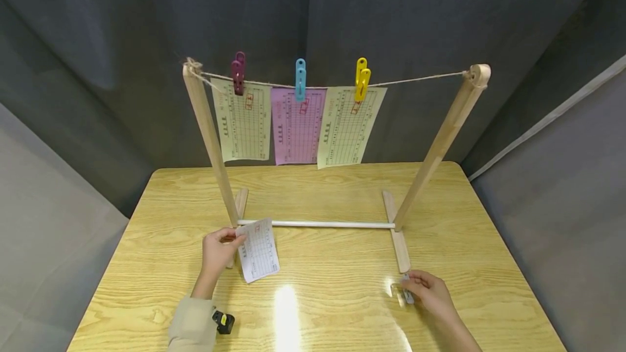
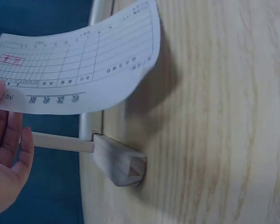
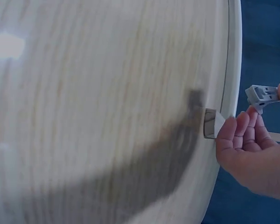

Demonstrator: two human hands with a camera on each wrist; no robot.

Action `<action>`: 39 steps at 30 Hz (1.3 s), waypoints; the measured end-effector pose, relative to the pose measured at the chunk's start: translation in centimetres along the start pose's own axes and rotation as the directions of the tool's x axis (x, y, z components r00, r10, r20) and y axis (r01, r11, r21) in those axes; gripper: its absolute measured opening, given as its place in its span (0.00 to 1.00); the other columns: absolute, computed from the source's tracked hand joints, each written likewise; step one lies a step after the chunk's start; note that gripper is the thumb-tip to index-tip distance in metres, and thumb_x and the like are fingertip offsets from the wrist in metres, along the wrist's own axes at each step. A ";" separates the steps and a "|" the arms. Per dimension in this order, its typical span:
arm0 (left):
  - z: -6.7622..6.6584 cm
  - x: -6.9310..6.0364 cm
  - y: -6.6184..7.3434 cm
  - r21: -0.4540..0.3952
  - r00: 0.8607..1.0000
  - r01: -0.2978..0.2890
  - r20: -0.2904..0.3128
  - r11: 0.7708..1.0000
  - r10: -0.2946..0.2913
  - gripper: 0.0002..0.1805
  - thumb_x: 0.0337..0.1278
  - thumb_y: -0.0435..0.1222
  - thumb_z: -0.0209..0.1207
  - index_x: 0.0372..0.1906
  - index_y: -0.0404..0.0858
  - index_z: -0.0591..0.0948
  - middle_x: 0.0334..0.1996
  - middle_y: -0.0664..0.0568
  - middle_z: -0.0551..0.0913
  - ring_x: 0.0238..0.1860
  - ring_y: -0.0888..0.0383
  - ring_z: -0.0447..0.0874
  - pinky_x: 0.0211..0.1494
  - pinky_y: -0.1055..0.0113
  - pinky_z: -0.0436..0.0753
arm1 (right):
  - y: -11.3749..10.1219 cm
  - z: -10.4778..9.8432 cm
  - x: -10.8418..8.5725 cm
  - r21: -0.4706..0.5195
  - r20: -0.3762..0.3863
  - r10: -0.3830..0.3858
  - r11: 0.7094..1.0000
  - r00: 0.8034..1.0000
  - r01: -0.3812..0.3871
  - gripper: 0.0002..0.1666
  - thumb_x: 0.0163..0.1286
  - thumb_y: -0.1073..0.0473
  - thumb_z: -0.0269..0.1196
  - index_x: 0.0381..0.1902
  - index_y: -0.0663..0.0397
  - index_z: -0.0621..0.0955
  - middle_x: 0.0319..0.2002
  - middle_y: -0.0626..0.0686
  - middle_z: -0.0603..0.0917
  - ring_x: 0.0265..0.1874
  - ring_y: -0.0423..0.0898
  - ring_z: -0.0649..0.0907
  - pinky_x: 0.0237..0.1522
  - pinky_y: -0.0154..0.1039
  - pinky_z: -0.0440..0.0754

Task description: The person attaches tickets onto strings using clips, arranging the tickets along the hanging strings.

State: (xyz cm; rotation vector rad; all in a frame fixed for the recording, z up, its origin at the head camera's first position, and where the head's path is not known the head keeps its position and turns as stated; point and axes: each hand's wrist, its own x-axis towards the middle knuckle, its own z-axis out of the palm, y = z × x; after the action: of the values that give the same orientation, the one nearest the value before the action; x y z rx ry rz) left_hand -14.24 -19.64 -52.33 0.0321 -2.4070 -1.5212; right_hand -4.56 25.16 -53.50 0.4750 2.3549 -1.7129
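My left hand (image 1: 218, 251) pinches a white printed slip (image 1: 260, 257) by its upper left edge, in front of the wooden rack's left post (image 1: 210, 140). In the left wrist view the slip (image 2: 84, 70) curves away from the fingers above the table. A small grey clip (image 3: 259, 96) is between the thumb and fingers of my right hand (image 1: 432, 293), near the right foot of the rack. On the string (image 1: 415, 79) hang a pale yellow slip (image 1: 244, 140), a pink slip (image 1: 298, 140) and another yellow slip (image 1: 342, 140), under a maroon clip (image 1: 238, 75), blue clip (image 1: 300, 80) and yellow clip (image 1: 362, 83).
The rack's right post (image 1: 437, 145) leans outward, and a pale rod (image 1: 318, 224) joins its feet low over the wooden table (image 1: 318, 314). Dark curtains (image 1: 391, 15) hang behind, with grey panels at both sides. A small black device (image 1: 223, 322) sits at the left sleeve.
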 end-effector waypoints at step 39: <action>0.4 -1.6 11.0 -0.163 0.978 -0.194 0.048 0.967 0.204 0.04 0.40 0.21 0.65 0.26 0.25 0.81 0.25 0.39 0.82 0.28 0.66 0.76 0.36 0.73 0.75 | -6.6 -1.7 0.1 0.547 -0.075 -0.336 0.773 0.939 0.321 0.11 0.68 0.66 0.53 0.36 0.49 0.81 0.32 0.43 0.80 0.32 0.35 0.76 0.36 0.29 0.75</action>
State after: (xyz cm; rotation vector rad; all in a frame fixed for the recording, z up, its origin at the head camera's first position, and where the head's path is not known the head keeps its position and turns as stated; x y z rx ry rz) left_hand -11.32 -14.21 -43.12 -0.2879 -2.2499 -1.6331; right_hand -7.06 24.94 -47.13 0.1032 1.9692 -2.5640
